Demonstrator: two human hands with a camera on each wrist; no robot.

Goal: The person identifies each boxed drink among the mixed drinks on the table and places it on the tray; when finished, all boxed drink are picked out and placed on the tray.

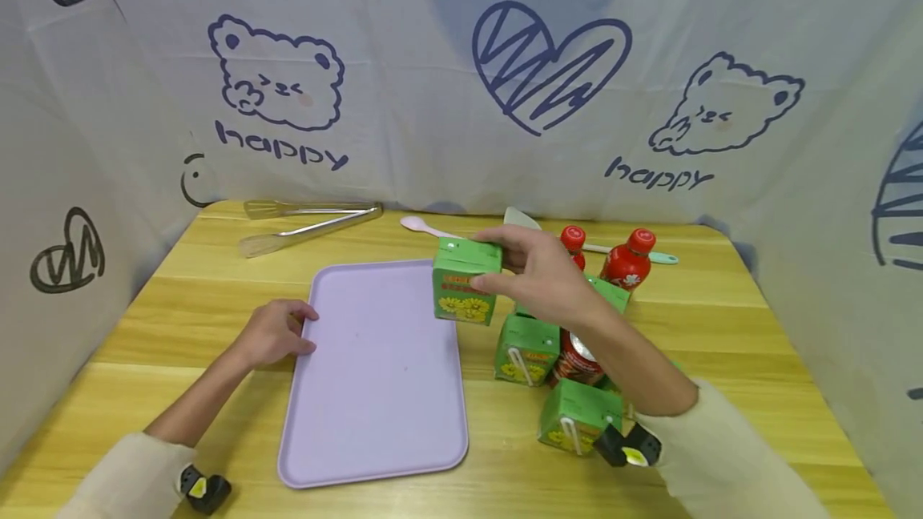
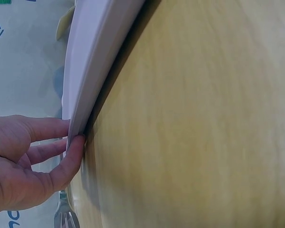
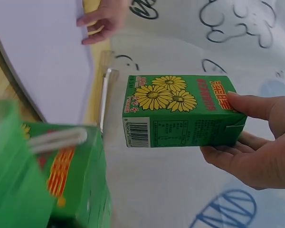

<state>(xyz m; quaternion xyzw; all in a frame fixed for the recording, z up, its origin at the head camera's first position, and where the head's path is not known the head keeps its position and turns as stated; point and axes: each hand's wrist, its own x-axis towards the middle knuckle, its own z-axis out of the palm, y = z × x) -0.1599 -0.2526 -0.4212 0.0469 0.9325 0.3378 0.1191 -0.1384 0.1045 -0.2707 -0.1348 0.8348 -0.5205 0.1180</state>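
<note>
My right hand (image 1: 537, 271) grips a green drink carton (image 1: 465, 303) with yellow flowers on it, thumb on the front. The carton is upright, near the right rim of a lilac tray (image 1: 375, 375). In the right wrist view the same carton (image 3: 180, 109) shows its barcode end, with fingers (image 3: 228, 156) beneath it. My left hand (image 1: 274, 333) is at the tray's left edge. In the left wrist view its thumb and fingers (image 2: 52, 128) pinch the tray's rim (image 2: 92, 71). The tray holds nothing.
Right of the tray stand several more green cartons (image 1: 528, 351), a red can (image 1: 577, 359) and two red-capped bottles (image 1: 627, 263). Metal tongs (image 1: 317, 227), a pink spoon (image 1: 421, 224) and a spatula (image 1: 521, 219) lie along the back. A printed cloth (image 1: 404, 102) hangs behind the table.
</note>
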